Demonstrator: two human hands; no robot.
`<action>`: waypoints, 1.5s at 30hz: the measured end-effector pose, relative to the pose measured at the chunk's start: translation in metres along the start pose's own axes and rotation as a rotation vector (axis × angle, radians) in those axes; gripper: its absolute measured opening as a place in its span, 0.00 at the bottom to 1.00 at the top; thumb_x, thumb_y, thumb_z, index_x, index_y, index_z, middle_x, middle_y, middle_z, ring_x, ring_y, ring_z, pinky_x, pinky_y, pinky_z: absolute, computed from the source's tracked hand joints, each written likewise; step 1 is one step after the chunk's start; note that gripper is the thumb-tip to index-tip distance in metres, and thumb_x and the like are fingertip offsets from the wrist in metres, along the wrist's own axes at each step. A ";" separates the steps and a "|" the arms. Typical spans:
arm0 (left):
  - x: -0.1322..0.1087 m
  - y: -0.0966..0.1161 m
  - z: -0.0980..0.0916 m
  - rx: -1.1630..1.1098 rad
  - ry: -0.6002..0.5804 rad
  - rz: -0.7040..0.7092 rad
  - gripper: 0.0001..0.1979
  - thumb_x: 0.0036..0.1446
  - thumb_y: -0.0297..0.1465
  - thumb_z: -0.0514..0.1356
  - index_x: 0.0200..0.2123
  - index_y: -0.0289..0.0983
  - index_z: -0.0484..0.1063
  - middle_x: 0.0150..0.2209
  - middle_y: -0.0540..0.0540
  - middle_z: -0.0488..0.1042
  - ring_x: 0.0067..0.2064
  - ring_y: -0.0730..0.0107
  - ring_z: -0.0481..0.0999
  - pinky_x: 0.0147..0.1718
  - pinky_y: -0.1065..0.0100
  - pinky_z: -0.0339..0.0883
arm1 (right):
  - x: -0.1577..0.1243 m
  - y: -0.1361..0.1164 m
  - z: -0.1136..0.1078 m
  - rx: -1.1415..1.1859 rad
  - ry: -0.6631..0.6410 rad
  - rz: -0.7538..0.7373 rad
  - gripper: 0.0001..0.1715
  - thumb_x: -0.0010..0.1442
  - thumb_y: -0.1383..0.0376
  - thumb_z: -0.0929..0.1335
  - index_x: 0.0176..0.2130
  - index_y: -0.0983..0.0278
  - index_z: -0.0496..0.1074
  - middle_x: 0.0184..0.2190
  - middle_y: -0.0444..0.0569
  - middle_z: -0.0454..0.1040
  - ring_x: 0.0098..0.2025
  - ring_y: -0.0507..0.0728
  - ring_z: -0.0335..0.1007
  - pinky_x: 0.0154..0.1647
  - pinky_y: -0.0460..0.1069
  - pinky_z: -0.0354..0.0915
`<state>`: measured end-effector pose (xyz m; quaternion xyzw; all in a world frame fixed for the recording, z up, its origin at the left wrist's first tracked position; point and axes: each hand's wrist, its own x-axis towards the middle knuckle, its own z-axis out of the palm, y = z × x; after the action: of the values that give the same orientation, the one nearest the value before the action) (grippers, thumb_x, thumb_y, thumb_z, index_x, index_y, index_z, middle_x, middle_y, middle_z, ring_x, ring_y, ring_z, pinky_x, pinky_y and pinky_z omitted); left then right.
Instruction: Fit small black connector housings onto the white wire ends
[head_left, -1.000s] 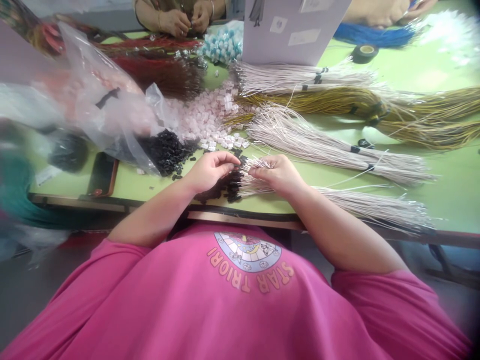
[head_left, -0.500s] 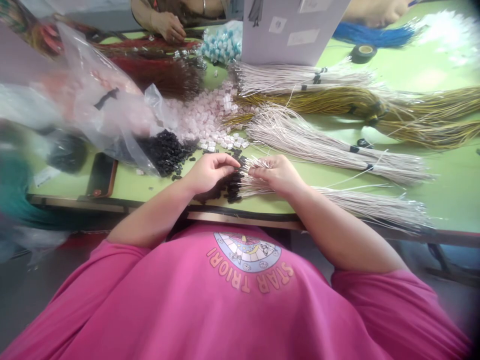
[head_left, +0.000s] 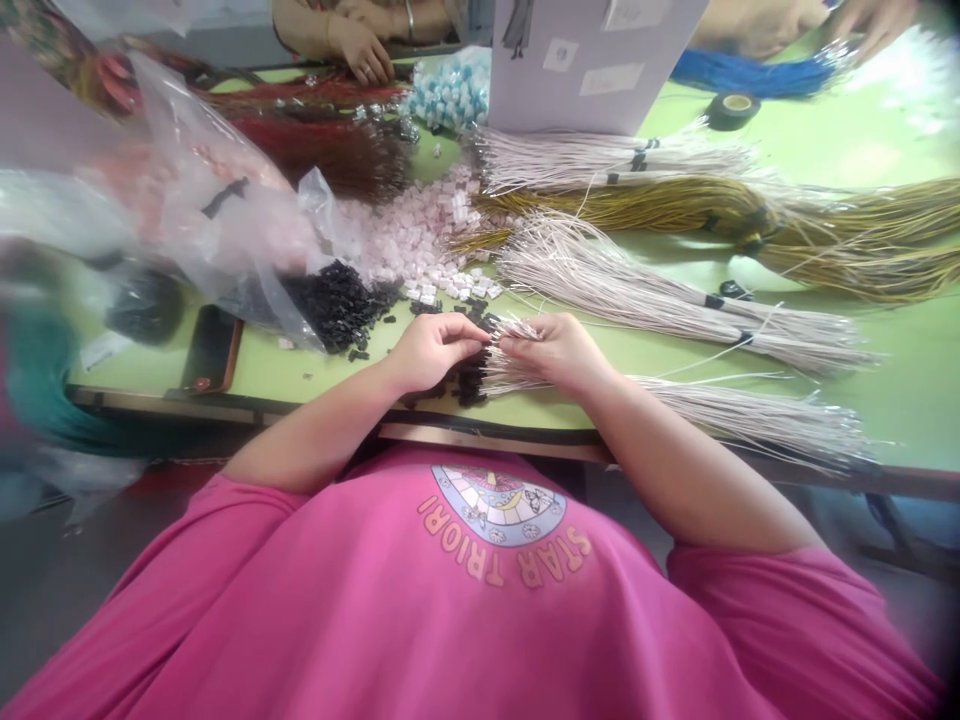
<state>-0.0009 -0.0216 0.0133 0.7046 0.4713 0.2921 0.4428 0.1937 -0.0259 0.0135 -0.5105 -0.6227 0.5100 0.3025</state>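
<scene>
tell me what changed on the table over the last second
Little changed. The co-worker's hand at the far edge parted from the other hand and now reaches alone toward the red wires. The left hand and right hand stay pinched together at the white wire bundle tips, over the black connectors.

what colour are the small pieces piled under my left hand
Black: the small pieces under the left hand show best in the head view.

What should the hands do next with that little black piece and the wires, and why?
Probably push one wire end into the black piece. The left hand pinches at the black connectors, and the right hand holds the pale wire bundle with its tips right against them.
</scene>
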 end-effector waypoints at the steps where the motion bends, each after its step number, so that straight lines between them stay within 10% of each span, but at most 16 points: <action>1: -0.001 0.001 -0.003 0.036 -0.003 0.015 0.11 0.50 0.35 0.60 0.34 0.34 0.75 0.34 0.45 0.75 0.36 0.70 0.73 0.40 0.66 0.67 | 0.000 0.000 -0.001 -0.028 0.025 -0.027 0.18 0.47 0.55 0.67 0.26 0.69 0.71 0.19 0.42 0.64 0.23 0.48 0.56 0.25 0.45 0.53; 9: -0.005 -0.028 -0.074 0.761 0.194 -0.006 0.14 0.55 0.30 0.52 0.39 0.36 0.75 0.42 0.42 0.73 0.43 0.61 0.71 0.46 0.61 0.61 | 0.003 0.004 -0.005 -0.051 0.100 -0.028 0.17 0.45 0.58 0.69 0.33 0.68 0.75 0.26 0.46 0.72 0.27 0.51 0.64 0.30 0.47 0.59; 14: 0.003 -0.055 -0.095 0.945 0.044 -0.162 0.15 0.53 0.33 0.54 0.41 0.38 0.75 0.42 0.40 0.72 0.42 0.57 0.70 0.41 0.60 0.62 | 0.003 0.005 -0.003 0.054 0.056 -0.006 0.16 0.46 0.57 0.69 0.29 0.69 0.73 0.22 0.46 0.71 0.24 0.50 0.63 0.27 0.46 0.58; 21: 0.002 -0.044 -0.085 0.914 0.022 -0.152 0.11 0.51 0.32 0.54 0.34 0.38 0.75 0.38 0.41 0.72 0.38 0.60 0.70 0.37 0.62 0.62 | 0.001 0.004 -0.001 0.140 0.036 0.004 0.12 0.49 0.60 0.67 0.33 0.65 0.67 0.16 0.41 0.67 0.17 0.47 0.56 0.20 0.44 0.53; 32: 0.003 0.021 -0.034 -0.032 -0.157 -0.093 0.09 0.48 0.32 0.61 0.33 0.34 0.72 0.27 0.48 0.73 0.28 0.74 0.72 0.32 0.69 0.66 | -0.001 -0.003 0.000 0.064 0.063 0.011 0.07 0.46 0.64 0.65 0.24 0.66 0.66 0.16 0.39 0.61 0.19 0.47 0.54 0.21 0.44 0.51; 45: 0.008 0.003 -0.011 -0.183 -0.065 -0.154 0.13 0.46 0.35 0.63 0.35 0.34 0.73 0.27 0.49 0.73 0.23 0.78 0.68 0.24 0.72 0.64 | 0.001 0.001 0.004 -0.017 0.127 -0.033 0.10 0.45 0.61 0.67 0.24 0.68 0.70 0.18 0.41 0.62 0.22 0.48 0.55 0.25 0.45 0.53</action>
<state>-0.0057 -0.0108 0.0213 0.6321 0.4808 0.2761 0.5413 0.1900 -0.0261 0.0114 -0.5339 -0.6151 0.4662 0.3453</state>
